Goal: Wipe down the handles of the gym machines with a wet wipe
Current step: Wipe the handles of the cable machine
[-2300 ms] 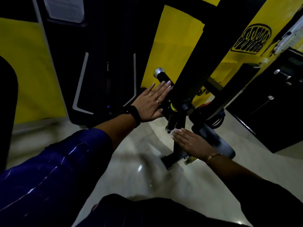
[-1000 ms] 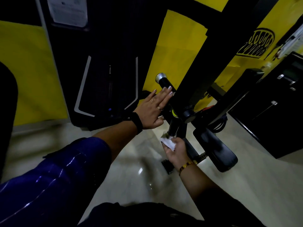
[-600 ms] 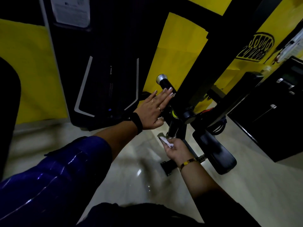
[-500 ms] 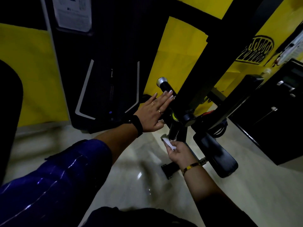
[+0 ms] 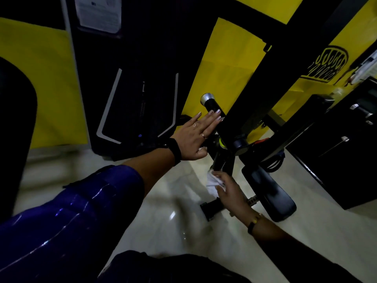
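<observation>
Wet wipe, white and crumpled, is pinched in the fingers of the right hand, which curl round it with the thumb below. Just above these fingers hangs the lower handle, a dark grip pointing downward. The wipe's upper edge is right at its bottom end, though the dim picture does not show whether they touch. A thin bracelet circles the wrist behind the fingers.

Left hand lies flat, fingers straight and close together, palm down on the machine's joint. Their tips reach the upper handle, a black grip with a silver end cap that juts up and away just beyond the fingertips. Two rings show on these fingers, and a black wristband sits behind them, followed by a shiny blue sleeve.

To the right of the left fingertips rises the black frame post, with a yellow wall beyond it. Right of the wipe-holding fingers, a black padded seat slopes down toward the pale glossy floor that lies below both hands.
</observation>
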